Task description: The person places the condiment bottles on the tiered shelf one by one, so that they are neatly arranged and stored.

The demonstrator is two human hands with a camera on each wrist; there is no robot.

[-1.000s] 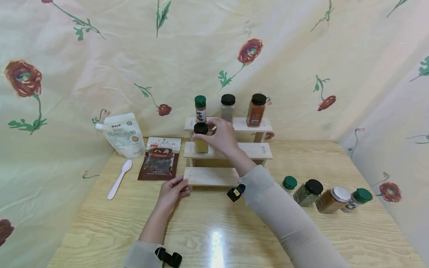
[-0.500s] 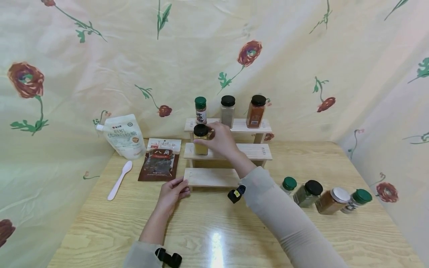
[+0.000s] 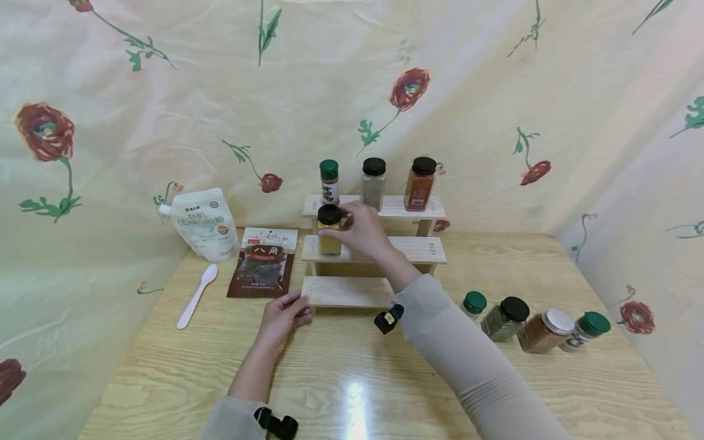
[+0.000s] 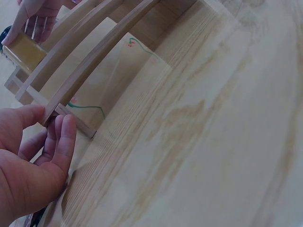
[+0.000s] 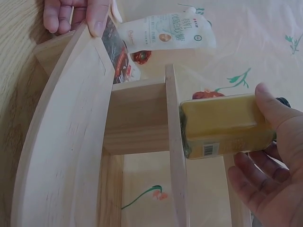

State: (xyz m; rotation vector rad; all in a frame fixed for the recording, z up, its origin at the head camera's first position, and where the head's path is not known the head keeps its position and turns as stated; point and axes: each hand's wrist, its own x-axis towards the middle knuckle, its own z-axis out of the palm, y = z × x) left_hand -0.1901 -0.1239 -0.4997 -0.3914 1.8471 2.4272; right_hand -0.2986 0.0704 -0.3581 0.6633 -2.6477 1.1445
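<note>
A three-tier wooden rack (image 3: 346,292) stands at mid-table. On the left end of its middle tier, a square glass jar of yellow powder (image 3: 330,242) with a black lid stands upright. My right hand (image 3: 367,231) holds this jar near its top; in the right wrist view the thumb (image 5: 269,101) lies against one side and the fingers curl at the other. The jar's base (image 5: 185,130) meets the shelf board there. My left hand (image 3: 282,319) pinches the left end of the lowest tier, thumb above and fingers below, as the left wrist view shows.
The top tier carries a green-capped bottle (image 3: 329,182), a black-lidded grey jar (image 3: 373,184) and an orange-red jar (image 3: 420,184). Several more spice jars (image 3: 506,319) stand at right. A white pouch (image 3: 202,223), a brown star anise packet (image 3: 263,264) and a white spoon (image 3: 197,297) are at left.
My right thumb sits slightly lower on the jar than a second ago. The head view has shifted a little. The left hand keeps its place on the rack.
</note>
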